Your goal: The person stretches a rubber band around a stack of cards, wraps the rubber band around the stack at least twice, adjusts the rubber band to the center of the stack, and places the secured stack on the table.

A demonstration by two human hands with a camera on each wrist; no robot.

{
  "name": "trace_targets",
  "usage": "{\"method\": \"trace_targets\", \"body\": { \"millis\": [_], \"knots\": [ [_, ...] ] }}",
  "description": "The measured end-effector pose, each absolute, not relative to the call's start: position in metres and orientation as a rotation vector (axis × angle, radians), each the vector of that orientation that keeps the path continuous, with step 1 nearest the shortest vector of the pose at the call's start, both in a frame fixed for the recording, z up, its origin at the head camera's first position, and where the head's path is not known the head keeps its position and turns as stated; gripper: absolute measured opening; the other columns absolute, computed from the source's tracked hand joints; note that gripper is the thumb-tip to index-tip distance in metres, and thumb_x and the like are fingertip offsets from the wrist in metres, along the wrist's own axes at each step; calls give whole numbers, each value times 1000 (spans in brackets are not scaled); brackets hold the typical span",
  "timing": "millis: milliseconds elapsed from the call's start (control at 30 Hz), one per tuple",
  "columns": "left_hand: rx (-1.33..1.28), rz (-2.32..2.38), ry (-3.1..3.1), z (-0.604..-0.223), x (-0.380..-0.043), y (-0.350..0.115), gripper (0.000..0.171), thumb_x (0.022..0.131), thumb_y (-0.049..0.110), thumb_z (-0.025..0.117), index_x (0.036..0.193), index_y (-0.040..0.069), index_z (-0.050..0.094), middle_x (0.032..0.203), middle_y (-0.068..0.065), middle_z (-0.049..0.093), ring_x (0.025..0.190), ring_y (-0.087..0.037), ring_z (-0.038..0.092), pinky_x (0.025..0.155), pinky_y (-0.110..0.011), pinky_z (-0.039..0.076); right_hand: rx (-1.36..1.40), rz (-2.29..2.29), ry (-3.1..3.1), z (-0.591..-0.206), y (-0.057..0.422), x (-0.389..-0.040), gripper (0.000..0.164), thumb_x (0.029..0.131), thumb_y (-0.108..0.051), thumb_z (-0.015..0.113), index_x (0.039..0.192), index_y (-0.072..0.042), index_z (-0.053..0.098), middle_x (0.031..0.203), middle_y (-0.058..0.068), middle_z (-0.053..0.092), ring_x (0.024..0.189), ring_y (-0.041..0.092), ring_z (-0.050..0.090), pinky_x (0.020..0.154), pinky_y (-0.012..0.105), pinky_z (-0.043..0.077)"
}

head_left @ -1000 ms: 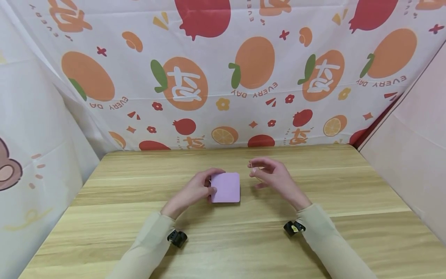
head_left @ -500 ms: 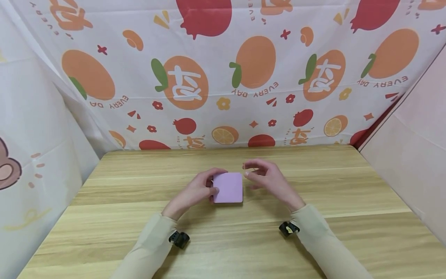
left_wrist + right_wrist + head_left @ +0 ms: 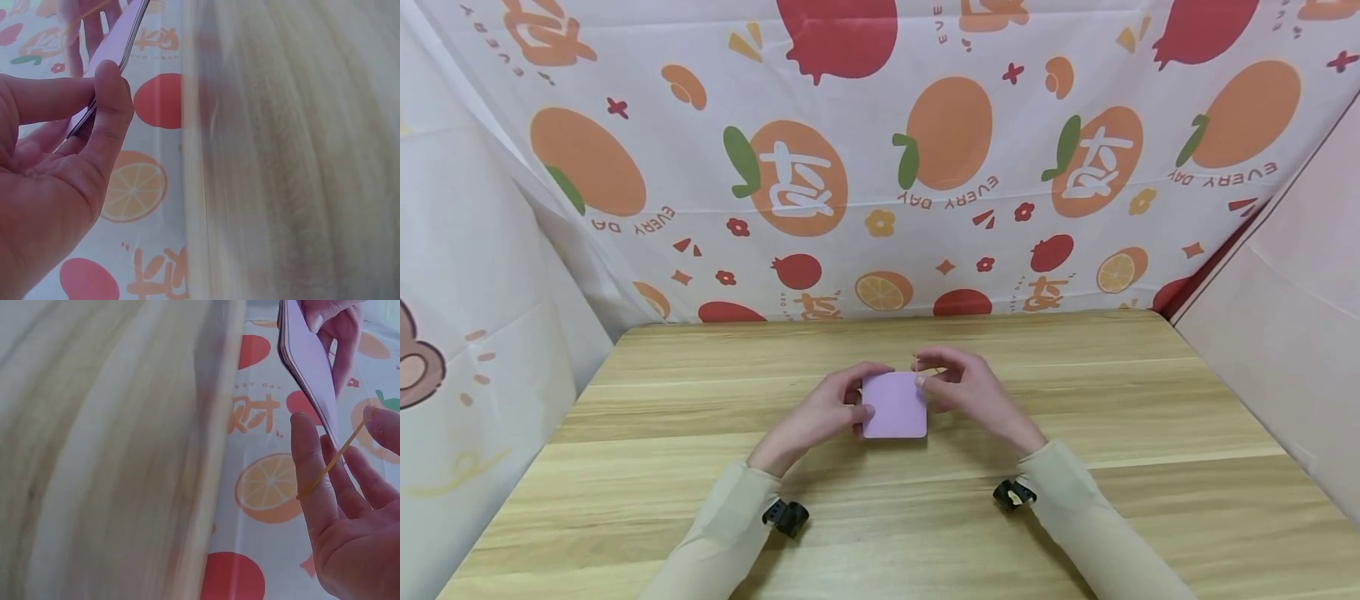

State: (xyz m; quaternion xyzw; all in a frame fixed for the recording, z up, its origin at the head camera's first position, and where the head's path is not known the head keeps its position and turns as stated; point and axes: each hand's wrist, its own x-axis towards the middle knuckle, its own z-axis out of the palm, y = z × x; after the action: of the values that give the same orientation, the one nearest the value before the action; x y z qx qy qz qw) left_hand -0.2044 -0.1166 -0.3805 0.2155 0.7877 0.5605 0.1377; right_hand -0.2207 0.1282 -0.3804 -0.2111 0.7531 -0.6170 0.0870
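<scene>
A thin stack of square cards with a light purple top is held up over the table. My left hand pinches its left side, thumb on the purple face; several thin layers show at the edge in the left wrist view. My right hand is at the stack's right side, with a yellow rubber band stretched between its thumb and fingers. In the right wrist view the band spans across the stack's near corner; whether it touches the cards I cannot tell.
The wood-grain table spreads below both hands. A fruit-printed white cloth hangs along its back edge, with pale cloth walls at the left and right. Each wrist carries a small black camera.
My right hand has moved left with the rubber band, up to the right edge of the card stack. My left hand and the stack have shifted slightly right.
</scene>
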Motion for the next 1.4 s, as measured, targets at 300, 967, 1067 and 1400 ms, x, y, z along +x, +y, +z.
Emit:
{"method": "trace_targets", "body": {
  "millis": [300, 967, 1067, 1400],
  "knots": [
    [645, 1674, 2241, -382, -204, -117, 54, 88, -11, 56, 139, 7, 51, 113, -18, 54, 78, -26, 57, 61, -50, 54, -604, -1801, 2218, -388, 123, -218, 40, 91, -13, 71, 129, -5, 60, 115, 16, 62, 90, 28, 66, 70, 53, 56],
    [390, 1888, 2139, -388, -203, -109, 16, 90, 3, 67, 101, -8, 63, 81, -9, 64, 66, -17, 57, 65, -34, 51, -533, -1879, 2235, -387, 123, -218, 32, 90, -4, 67, 122, -4, 61, 107, 15, 65, 83, 28, 68, 59, 44, 58],
    [378, 1906, 2160, -391, -205, -109, 14, 89, 2, 69, 98, -9, 65, 77, -8, 64, 61, -16, 56, 62, -32, 50, -520, -1888, 2216, -387, 123, -218, 31, 90, -4, 67, 121, -5, 61, 108, 15, 65, 84, 27, 68, 60, 43, 58],
    [193, 2019, 2211, -388, -210, -113, 11, 87, 2, 69, 91, -7, 64, 71, -6, 58, 62, -17, 51, 56, -27, 43, -481, -1950, 2092, -391, 118, -219, 31, 91, -4, 68, 119, 8, 59, 101, 18, 65, 81, 23, 66, 70, 43, 58]
  ]
}}
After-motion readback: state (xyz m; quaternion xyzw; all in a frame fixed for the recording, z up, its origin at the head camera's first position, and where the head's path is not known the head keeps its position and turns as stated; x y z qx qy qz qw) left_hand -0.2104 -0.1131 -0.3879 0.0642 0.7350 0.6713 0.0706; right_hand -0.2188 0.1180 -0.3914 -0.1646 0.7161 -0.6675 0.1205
